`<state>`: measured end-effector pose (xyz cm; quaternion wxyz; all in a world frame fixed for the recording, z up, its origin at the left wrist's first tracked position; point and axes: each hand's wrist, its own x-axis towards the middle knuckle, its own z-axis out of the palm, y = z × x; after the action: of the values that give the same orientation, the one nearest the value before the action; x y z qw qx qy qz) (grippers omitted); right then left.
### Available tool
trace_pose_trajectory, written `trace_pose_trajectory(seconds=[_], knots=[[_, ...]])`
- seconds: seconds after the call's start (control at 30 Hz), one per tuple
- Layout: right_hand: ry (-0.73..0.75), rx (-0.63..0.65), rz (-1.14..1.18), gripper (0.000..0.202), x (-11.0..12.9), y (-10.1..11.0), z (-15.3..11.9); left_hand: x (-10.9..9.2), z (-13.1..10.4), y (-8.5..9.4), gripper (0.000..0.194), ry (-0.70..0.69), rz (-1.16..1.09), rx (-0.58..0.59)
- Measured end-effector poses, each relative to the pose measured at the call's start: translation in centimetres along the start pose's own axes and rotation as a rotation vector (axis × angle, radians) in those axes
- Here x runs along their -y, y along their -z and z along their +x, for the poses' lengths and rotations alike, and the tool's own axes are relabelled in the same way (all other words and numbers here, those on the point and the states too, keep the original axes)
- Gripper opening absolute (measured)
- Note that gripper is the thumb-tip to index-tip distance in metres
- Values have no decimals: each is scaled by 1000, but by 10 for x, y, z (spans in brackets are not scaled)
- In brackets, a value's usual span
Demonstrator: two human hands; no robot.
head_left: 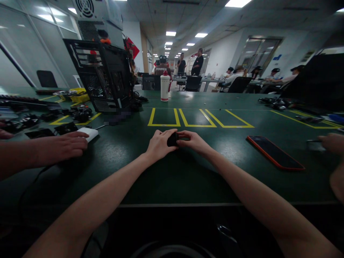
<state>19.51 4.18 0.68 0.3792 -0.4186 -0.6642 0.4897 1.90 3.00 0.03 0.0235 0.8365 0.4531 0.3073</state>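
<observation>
Both my hands meet over the green table (139,179), near its middle. My left hand (160,142) is closed around a small black object (172,139), whose kind I cannot make out. From the other side, my right hand (190,139) pinches at the object's right edge with thumb and fingers. Much of the object is hidden by the fingers. Just beyond the hands, yellow tape outlines (163,125) mark the tabletop. An orange-edged phone (275,152) lies to the right of my right forearm.
At left, another person's hand (67,145) rests by a white mouse (91,133). A black computer case (107,79) stands behind it, beside a yellow tray (80,95). A white cup (165,87) stands farther back. Another person's hand (333,141) is at the right edge.
</observation>
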Motion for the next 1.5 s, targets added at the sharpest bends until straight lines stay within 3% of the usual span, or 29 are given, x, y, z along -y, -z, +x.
trace_pose_trajectory(seconds=[0.2,0.47,0.67,0.9,1.17,1.37,1.5], knots=[[-114,17,75,29,-13,1,10,1,-2,0,64,-3,1,-4],[90,-96,-34,31,-8,-5,7,1,-1,0,63,-32,1,-20],[136,0,-84,36,-1,-2,4,2,-1,1,62,10,11,-23],[-37,-7,43,28,-8,-4,9,2,-2,0,63,18,7,0],[1,48,4,36,-1,-2,4,1,-2,0,63,26,3,-7],[-84,12,46,29,-6,-3,8,2,-2,0,63,21,8,-12],[-62,-34,20,24,-9,-6,11,2,-3,0,63,4,3,-22]])
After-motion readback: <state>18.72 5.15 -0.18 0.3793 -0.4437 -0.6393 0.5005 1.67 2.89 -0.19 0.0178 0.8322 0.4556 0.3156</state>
